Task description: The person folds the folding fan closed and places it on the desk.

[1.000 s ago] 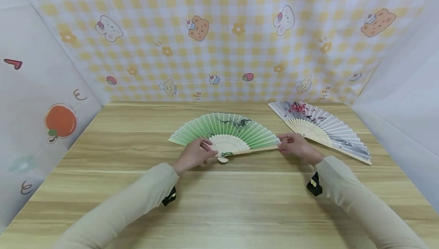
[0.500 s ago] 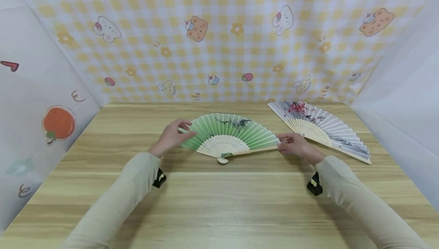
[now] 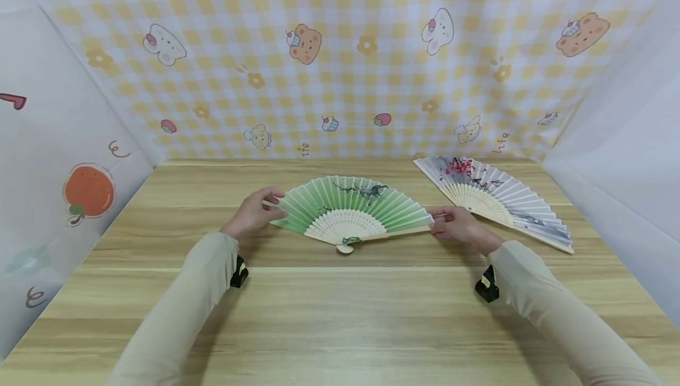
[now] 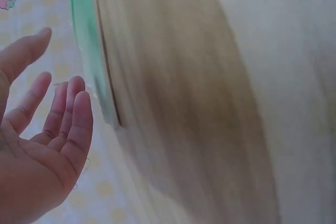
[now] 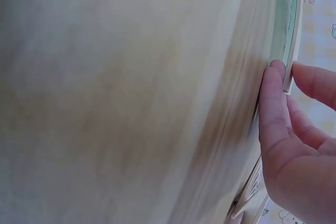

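Head view: 1 green fan [image 3: 347,212], spread on the table [image 3: 340,315], pleated, paler at both ends, with dark branch print [image 3: 366,190], pierced cream ribs [image 3: 347,223], green cord [image 3: 351,239]. Right hand [image 3: 461,228] pinches its right end; left hand [image 3: 254,212], fingers parted and relaxed, is at its left end, contact unclear. 1 grey fan [image 3: 494,194], red-blossomed, lies beyond the right hand.

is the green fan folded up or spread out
Spread out. The green fan makes a wide arc, its pleats open and pale ribs splayed; the right hand pinches one end.
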{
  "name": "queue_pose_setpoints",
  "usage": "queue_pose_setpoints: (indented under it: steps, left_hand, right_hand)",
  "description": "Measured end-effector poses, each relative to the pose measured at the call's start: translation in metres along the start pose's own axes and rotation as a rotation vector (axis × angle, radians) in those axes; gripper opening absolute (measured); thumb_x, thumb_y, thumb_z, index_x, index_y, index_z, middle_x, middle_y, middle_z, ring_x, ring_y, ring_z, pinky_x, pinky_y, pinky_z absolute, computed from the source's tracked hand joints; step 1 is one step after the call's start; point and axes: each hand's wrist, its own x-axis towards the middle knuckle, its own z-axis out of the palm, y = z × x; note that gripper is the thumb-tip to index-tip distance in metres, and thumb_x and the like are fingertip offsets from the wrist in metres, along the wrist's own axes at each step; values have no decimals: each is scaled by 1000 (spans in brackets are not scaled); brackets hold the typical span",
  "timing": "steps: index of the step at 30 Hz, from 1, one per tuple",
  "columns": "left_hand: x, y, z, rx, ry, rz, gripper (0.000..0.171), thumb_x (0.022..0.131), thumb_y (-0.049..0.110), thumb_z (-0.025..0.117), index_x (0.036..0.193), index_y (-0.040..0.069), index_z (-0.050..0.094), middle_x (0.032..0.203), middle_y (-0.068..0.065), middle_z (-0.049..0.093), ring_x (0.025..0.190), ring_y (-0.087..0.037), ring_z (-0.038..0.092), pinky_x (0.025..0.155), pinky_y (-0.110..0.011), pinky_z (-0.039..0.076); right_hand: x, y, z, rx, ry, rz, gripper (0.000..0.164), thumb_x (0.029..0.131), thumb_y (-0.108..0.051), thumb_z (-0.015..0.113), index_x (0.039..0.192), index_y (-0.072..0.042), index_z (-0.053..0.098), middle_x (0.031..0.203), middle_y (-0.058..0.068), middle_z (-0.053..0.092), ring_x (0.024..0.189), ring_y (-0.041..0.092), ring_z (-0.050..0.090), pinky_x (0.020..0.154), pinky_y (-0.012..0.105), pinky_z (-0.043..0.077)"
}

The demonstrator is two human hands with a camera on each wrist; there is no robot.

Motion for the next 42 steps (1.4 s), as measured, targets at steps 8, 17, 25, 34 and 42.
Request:
queue_pose_setpoints:
  steps: [8,17,25,34,42]
  left_hand:
    - [6,-11,-5,5,1,-48,48,77,6,66,119,-6,46,111,-26,48,100,-38,50,79,-39,47]
    - [7,-20,-7,10,-18,-84,48,77,6,65,118,-9,45,109,-25,49,97,-33,47,83,-38,44]
    - [8,-21,-6,27,-12,-85,49,76,6,67,116,-10,45,107,-24,50,94,-31,47,78,-34,42]
    - [8,-22,-4,38,-22,-98,47,77,4,65,116,-11,45,106,-22,47,94,-30,44,80,-35,39]
    - [8,-20,-2,-5,-31,-107,51,76,2,65,120,-10,42,110,-23,47,93,-29,44,78,-33,39]
  right_hand:
    - [4,3,-3,-4,-22,-1,49,85,2,53,129,11,32,105,20,53,84,14,58,78,28,50]
    - [5,1,-3,-1,-26,22,48,86,1,54,129,10,34,104,20,55,84,15,58,79,29,50]
    - [5,0,-3,-5,-25,23,47,86,1,53,128,11,34,104,19,56,84,13,58,78,28,50]
    - [3,1,-3,11,-11,45,49,86,-2,54,129,9,34,106,18,55,85,13,57,80,29,49]
    - [3,4,-4,26,2,54,50,86,-3,55,131,6,34,112,21,54,89,15,58,81,29,49]
